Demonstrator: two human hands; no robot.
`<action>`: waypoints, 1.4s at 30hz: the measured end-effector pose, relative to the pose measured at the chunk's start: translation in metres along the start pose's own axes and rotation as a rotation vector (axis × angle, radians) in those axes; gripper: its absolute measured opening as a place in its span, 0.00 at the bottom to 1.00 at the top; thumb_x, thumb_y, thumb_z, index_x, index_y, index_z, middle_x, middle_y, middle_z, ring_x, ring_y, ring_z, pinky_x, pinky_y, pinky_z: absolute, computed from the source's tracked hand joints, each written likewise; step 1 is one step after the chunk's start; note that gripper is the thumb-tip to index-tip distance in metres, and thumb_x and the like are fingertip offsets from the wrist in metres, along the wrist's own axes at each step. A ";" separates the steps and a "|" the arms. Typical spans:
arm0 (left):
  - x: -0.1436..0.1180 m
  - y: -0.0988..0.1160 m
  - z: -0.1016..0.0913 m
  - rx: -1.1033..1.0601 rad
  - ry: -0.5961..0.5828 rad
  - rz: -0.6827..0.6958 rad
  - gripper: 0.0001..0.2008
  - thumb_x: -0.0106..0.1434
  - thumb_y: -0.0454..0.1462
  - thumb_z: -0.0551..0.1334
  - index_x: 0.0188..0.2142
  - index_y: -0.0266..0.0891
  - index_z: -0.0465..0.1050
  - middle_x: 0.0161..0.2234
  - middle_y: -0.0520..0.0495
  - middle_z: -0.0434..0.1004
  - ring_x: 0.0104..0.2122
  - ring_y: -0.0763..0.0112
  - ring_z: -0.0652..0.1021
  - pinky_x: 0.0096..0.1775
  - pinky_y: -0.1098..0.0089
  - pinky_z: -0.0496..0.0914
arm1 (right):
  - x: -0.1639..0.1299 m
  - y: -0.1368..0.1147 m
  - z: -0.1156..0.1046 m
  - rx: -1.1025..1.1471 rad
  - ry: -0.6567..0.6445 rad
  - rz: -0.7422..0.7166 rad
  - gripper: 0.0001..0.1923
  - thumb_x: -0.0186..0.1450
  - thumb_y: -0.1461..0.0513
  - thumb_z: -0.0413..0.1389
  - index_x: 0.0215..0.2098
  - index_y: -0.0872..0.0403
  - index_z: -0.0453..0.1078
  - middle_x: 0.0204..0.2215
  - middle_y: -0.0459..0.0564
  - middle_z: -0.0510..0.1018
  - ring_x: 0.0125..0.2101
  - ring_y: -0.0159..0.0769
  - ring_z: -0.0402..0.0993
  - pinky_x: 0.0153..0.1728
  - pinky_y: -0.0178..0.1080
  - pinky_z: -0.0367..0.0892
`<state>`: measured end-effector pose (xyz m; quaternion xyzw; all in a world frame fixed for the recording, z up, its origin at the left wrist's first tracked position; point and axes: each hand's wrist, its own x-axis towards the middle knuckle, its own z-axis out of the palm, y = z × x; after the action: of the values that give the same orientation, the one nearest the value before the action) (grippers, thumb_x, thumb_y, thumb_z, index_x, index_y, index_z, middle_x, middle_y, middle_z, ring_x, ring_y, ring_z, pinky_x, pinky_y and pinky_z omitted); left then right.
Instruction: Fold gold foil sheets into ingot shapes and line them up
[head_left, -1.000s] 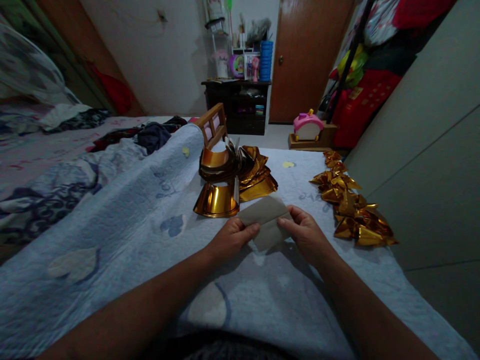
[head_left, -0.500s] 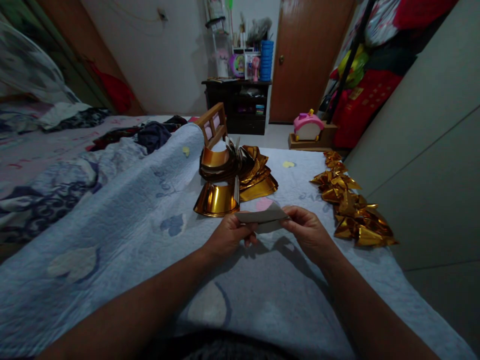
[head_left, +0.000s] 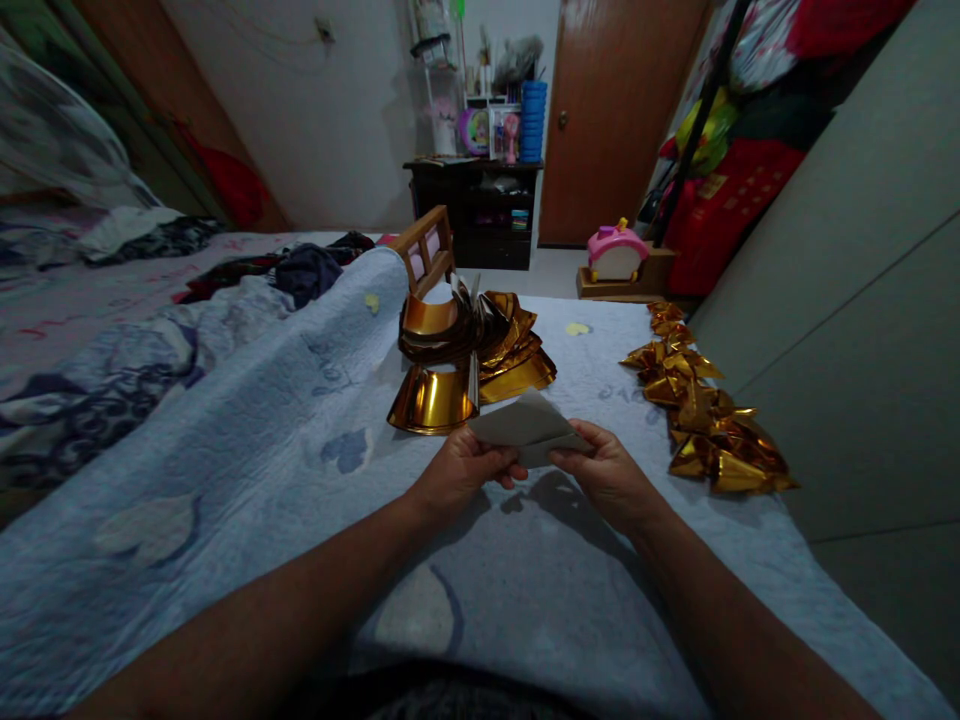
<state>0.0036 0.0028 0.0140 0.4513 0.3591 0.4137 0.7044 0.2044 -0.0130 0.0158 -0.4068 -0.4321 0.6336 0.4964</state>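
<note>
A folded sheet of paper (head_left: 527, 425), dull grey on the side that shows and peaked into a shallow triangle at the top, is held just above the bed between both hands. The left hand (head_left: 459, 470) pinches its left lower edge, fingers closed on the paper with the thumb on top, and the right hand (head_left: 609, 472) grips the right lower corner the same way, fingers curled shut around it. The two hands sit close together, and their shadow falls on the quilt (head_left: 247, 430) right below, a pale blue padded cover with a stitched, bumpy texture and faint heart patches. Just beyond the sheet, almost touching its far tip, lies a stack of gold foil sheets (head_left: 469, 355), shiny and mirror-like, curled upward at the edges, with one arched sheet standing in front. To the right, well apart from the hands, a row of folded gold foil pieces (head_left: 701, 400) runs along the edge of the bed beside a plain grey wardrobe panel (head_left: 847, 300). Behind the stack a small wooden frame (head_left: 425, 250) stands up. Farther off are a dark shelf unit (head_left: 480, 205) crowded with small items, a brown door (head_left: 615, 110) and a pink toy (head_left: 613, 252) on the floor.
</note>
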 end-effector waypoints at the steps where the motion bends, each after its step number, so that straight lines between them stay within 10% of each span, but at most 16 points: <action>1: 0.000 -0.001 0.000 -0.003 -0.010 -0.011 0.17 0.52 0.42 0.74 0.38 0.34 0.79 0.26 0.47 0.79 0.24 0.72 0.77 0.25 0.74 0.67 | 0.000 0.001 0.001 0.009 0.009 -0.010 0.14 0.50 0.57 0.71 0.34 0.51 0.79 0.28 0.44 0.79 0.29 0.33 0.70 0.34 0.36 0.65; 6: -0.004 -0.001 0.002 0.072 -0.033 -0.031 0.14 0.53 0.42 0.74 0.32 0.34 0.79 0.20 0.51 0.74 0.20 0.77 0.70 0.23 0.75 0.61 | 0.001 0.002 0.002 0.052 0.048 -0.054 0.15 0.48 0.56 0.72 0.32 0.51 0.80 0.29 0.46 0.81 0.32 0.37 0.73 0.37 0.39 0.68; 20: -0.003 0.009 -0.007 -0.122 -0.018 0.121 0.26 0.56 0.52 0.71 0.49 0.40 0.76 0.45 0.42 0.79 0.41 0.65 0.77 0.41 0.70 0.70 | -0.003 -0.004 0.005 -0.207 -0.005 0.122 0.13 0.52 0.58 0.66 0.33 0.56 0.77 0.24 0.46 0.79 0.23 0.33 0.71 0.23 0.33 0.65; 30: 0.000 0.006 -0.004 0.282 -0.050 0.006 0.16 0.53 0.45 0.73 0.31 0.35 0.76 0.27 0.50 0.74 0.27 0.74 0.72 0.29 0.73 0.64 | -0.004 0.000 0.006 -0.465 -0.199 0.008 0.06 0.56 0.61 0.61 0.30 0.56 0.76 0.22 0.45 0.73 0.23 0.31 0.65 0.22 0.31 0.59; 42: 0.002 0.010 -0.001 -0.031 0.281 0.131 0.16 0.55 0.43 0.73 0.35 0.38 0.70 0.29 0.54 0.76 0.26 0.76 0.74 0.31 0.75 0.69 | 0.001 -0.005 -0.001 -0.112 -0.083 0.076 0.20 0.52 0.55 0.70 0.40 0.54 0.75 0.28 0.46 0.79 0.24 0.31 0.70 0.26 0.33 0.64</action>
<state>0.0012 0.0077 0.0225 0.4002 0.4177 0.5233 0.6257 0.2063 -0.0115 0.0205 -0.4232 -0.4712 0.6432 0.4303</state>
